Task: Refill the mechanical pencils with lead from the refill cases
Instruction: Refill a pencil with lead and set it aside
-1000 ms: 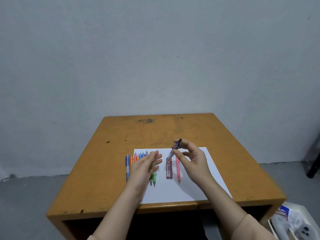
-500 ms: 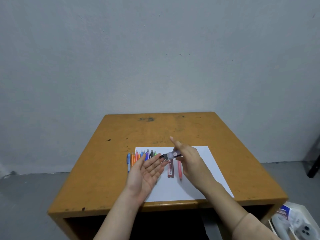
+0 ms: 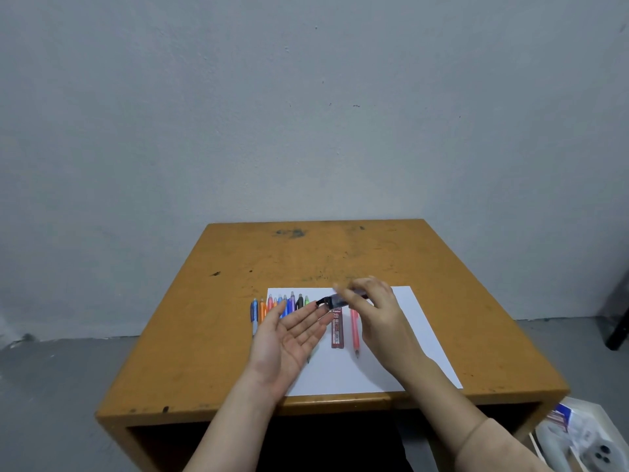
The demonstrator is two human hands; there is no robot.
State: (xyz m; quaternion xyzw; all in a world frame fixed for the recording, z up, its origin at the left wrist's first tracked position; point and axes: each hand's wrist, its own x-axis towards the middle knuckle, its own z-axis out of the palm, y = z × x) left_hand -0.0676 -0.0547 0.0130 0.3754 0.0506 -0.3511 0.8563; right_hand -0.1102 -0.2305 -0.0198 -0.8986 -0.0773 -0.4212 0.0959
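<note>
Right hand [image 3: 377, 311]: fingers pinch a purple mechanical pencil [image 3: 332, 301], held roughly level above the sheet; the fingertips are blurred.
Left hand [image 3: 289, 342]: palm up, fingers straight and spread flat, holding nothing, just beside and under the pencil's black end.
Refill case [image 3: 337, 330]: dark red, flat on the white paper [image 3: 418, 335], beside a pink pencil [image 3: 354, 330]; whether it is open cannot be told.
Other pencils: a coloured row of pencils [image 3: 272, 306] at the sheet's left edge, partly behind the left hand.
Likely step: tipping or tapping the pencil toward the palm.
Risk: anything small that drops out, a lead or cap, could miss the flat palm and roll off the table [image 3: 306, 253].
Risk: thin leads may snap if the palm closes hard.
Risk: a loose pinch could let the pencil slip onto the row.
</note>
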